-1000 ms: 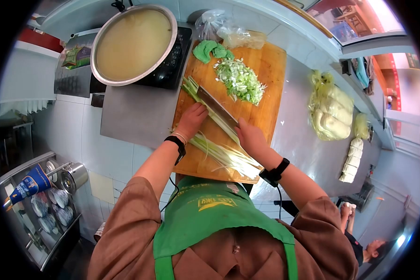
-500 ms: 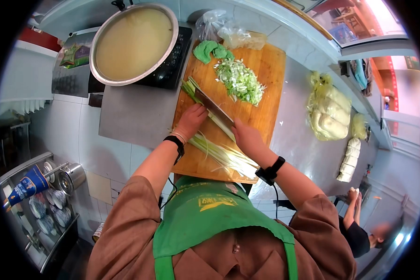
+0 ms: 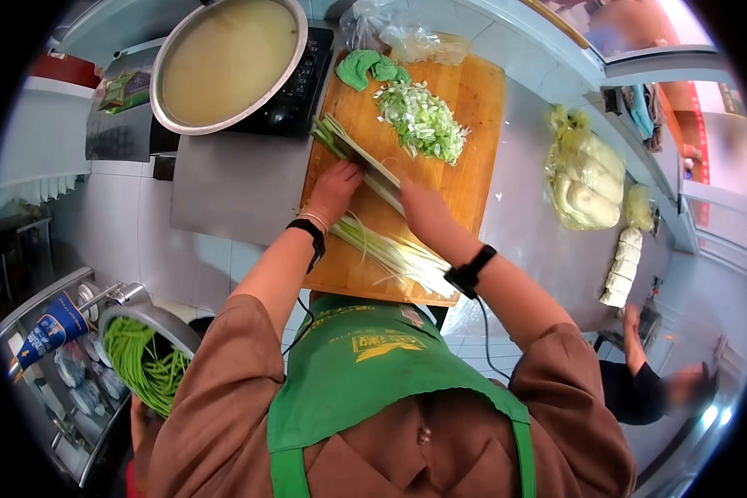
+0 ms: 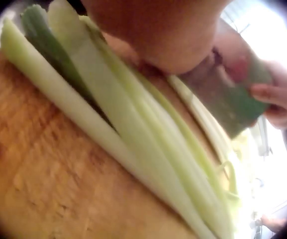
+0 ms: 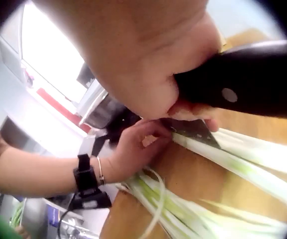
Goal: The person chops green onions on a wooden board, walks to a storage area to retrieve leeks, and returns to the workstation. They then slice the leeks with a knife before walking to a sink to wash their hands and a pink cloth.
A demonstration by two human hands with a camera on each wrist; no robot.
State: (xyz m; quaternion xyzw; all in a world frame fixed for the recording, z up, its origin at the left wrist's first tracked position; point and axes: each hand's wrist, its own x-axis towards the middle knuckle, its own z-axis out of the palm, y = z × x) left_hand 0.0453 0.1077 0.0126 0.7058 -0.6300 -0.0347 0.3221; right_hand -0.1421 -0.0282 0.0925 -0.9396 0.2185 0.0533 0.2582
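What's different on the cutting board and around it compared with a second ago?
The knife in the right hand has worked along the leeks toward their green tips, and the left hand pressing them has backed up ahead of it. A bowl of green beans has come in at lower left. The chopped pile, the cutting board and the pot are unchanged.

Your head view looks straight down on the board (image 3: 473, 108). Both wrist views sit low and very close, facing each other across the leeks (image 4: 133, 149) they share.
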